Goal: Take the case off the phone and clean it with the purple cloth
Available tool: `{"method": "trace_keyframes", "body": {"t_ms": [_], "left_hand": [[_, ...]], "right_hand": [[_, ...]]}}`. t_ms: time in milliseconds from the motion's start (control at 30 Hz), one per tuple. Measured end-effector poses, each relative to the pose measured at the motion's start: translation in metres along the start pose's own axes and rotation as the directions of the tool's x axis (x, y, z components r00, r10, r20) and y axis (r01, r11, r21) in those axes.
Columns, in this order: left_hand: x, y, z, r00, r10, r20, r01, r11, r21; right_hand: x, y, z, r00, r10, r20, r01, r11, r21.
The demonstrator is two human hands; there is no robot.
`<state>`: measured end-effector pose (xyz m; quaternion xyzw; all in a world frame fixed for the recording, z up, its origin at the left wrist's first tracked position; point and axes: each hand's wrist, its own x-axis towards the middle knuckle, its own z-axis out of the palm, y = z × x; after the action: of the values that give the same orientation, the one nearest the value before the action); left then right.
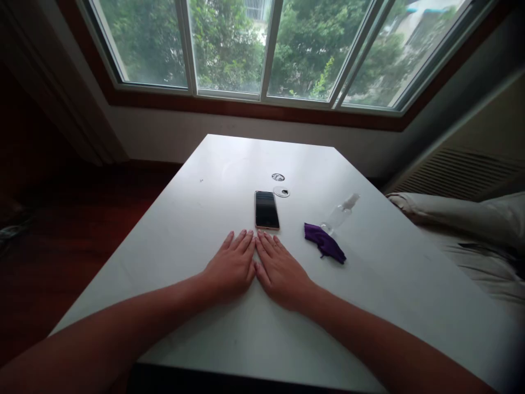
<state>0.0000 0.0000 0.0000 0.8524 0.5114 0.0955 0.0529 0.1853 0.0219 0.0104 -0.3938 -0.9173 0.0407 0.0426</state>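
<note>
Both of my hands lie palm down on the white table (184, 241), side by side and touching. My left hand (233, 264) is flat with its fingers stretched forward, holding nothing. Flat as well, my right hand (282, 269) rests against it, its thumb near the left one. Just beyond my fingertips lies a smartphone (267, 210), dark screen up. To the right of my right hand is a folded purple cloth (324, 242). A clear spray bottle (339, 216) lies on its side behind the cloth, its nozzle pointing away to the right.
Past the phone are two small round cable-hole pieces, a white ring-like cover (281, 192) and a round opening (278, 177). A wide window (262, 98) stands behind the table. On the right is a pale padded seat (459, 210); reddish wood floor (110, 219) shows at left.
</note>
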Motion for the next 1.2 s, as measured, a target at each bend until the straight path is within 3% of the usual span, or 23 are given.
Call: {"method": "trace_keyframes", "body": {"t_ms": [1200], "left_hand": [[-0.0003, 0.0039, -0.0027, 0.999, -0.018, 0.051, 0.018, 1.000, -0.004]], "right_hand": [[-0.0027, -0.0023, 0.0039, 1.000, 0.010, -0.025, -0.010, 1.000, -0.017]]}}
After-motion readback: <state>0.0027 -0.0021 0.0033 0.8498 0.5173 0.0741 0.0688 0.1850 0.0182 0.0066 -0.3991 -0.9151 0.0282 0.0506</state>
